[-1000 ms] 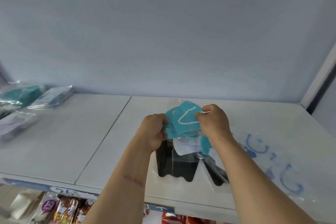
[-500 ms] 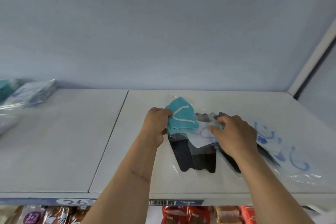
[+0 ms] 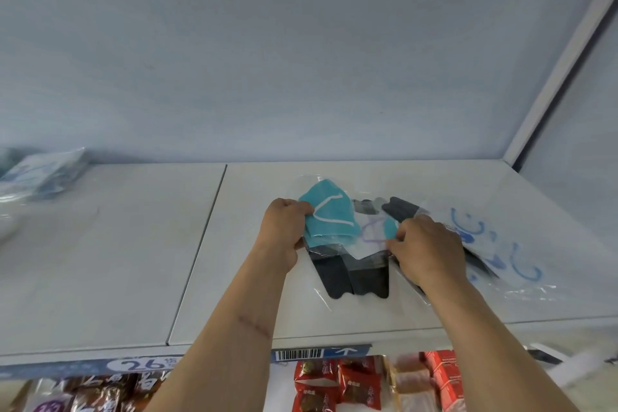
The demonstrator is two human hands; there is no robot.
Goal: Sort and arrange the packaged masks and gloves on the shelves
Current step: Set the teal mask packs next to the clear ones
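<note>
A teal mask in a clear packet [image 3: 331, 214] lies on top of a small pile on the white shelf [image 3: 234, 261]. My left hand [image 3: 284, 231] grips its left edge. Under it lie a white mask packet [image 3: 371, 237] with a purple loop and black mask packets [image 3: 351, 278]. My right hand [image 3: 424, 247] pinches the right edge of the white packet. To the right lies a clear packet with blue loops [image 3: 501, 244], partly under my right wrist.
Several more packets [image 3: 40, 174] are heaped at the far left of the shelf. The back wall stands close behind. A white upright post [image 3: 551, 77] bounds the right side. Below the shelf edge with its price strip [image 3: 301, 353] sit red and brown snack packs [image 3: 334, 385].
The teal packet has come down from the air onto the pile. My right hand let go of it and moved right onto the white packet. The view shifted right.
</note>
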